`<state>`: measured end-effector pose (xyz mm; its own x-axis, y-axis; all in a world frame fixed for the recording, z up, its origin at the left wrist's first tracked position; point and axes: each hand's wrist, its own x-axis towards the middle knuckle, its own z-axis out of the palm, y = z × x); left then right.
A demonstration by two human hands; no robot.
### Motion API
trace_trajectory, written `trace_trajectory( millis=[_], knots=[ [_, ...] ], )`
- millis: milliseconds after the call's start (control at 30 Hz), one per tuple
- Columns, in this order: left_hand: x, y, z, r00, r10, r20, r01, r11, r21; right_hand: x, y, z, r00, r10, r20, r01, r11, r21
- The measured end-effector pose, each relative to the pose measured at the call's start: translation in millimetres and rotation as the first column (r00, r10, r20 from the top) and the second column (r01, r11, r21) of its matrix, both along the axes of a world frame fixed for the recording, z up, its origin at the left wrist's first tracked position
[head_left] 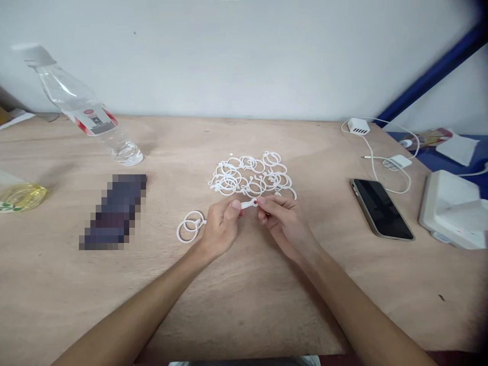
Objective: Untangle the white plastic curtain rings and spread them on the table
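Between my two hands a white plastic curtain ring [247, 205] is held nearly edge-on, with a small red spot showing at its right end. My left hand [221, 227] is closed, thumb and fingers pinching the ring's left part. At the eyelet end, the thumb and forefinger of my right hand [285, 219] pinch together; the other fingers curl below. Just beyond my fingertips lies a loose pile of similar white rings [255, 187], each with a small eyelet. A separate little group of overlapping rings [187, 231] rests beside my left hand, partly hidden by it.
A clear water bottle [89, 109] stands at the back left, near a pixelated dark object [114, 213] and a yellowish transparent item [25, 197]. On the right are a phone [382, 208], a white charger with cable [358, 126] and a white box-like device [450, 203]. A wall bounds the wooden table [244, 310].
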<state>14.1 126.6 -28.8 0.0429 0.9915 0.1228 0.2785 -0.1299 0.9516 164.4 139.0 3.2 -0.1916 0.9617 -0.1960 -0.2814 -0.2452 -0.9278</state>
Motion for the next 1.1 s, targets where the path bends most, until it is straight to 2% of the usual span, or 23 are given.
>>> trace_trajectory(
  millis=[267,567,667,800,900,967,1033,1100],
  knots=[
    [-1.7,0.4,-4.2,0.999,-0.03,0.018,0.03,1.0,0.0,-3.3,-3.1,-0.3,1.0,-0.012,-0.014,0.012,1.0,-0.003],
    [-0.3,0.5,1.9,1.0,-0.022,0.011,0.022,0.999,0.026,-6.3,-3.0,-2.5,0.997,-0.02,-0.069,0.018,0.999,-0.031],
    [-0.2,0.2,1.7,1.0,-0.024,0.001,0.024,0.999,0.021,-7.3,-3.7,-1.6,1.0,-0.014,-0.018,0.014,1.0,-0.002],
    [0.8,0.4,3.4,0.999,-0.026,-0.025,0.026,1.0,0.011,-4.6,-1.3,-2.7,0.99,-0.044,0.135,0.033,0.996,0.082],
    [2.0,0.0,7.7,0.995,-0.07,-0.069,0.073,0.996,0.05,3.3,5.1,-7.2,0.943,-0.16,0.292,0.102,0.974,0.203],
    [2.5,-0.7,10.7,0.989,-0.107,-0.103,0.115,0.99,0.075,9.7,10.6,-11.8,0.873,-0.266,0.408,0.137,0.938,0.32],
    [2.8,-1.3,12.6,0.983,-0.131,-0.131,0.145,0.984,0.1,14.4,15.5,-17.4,0.793,-0.333,0.51,0.098,0.896,0.432],
    [3.1,-1.4,12.8,0.978,-0.158,-0.136,0.176,0.976,0.131,16.1,19.2,-24.0,0.727,-0.351,0.59,0.005,0.862,0.507]
  ],
)
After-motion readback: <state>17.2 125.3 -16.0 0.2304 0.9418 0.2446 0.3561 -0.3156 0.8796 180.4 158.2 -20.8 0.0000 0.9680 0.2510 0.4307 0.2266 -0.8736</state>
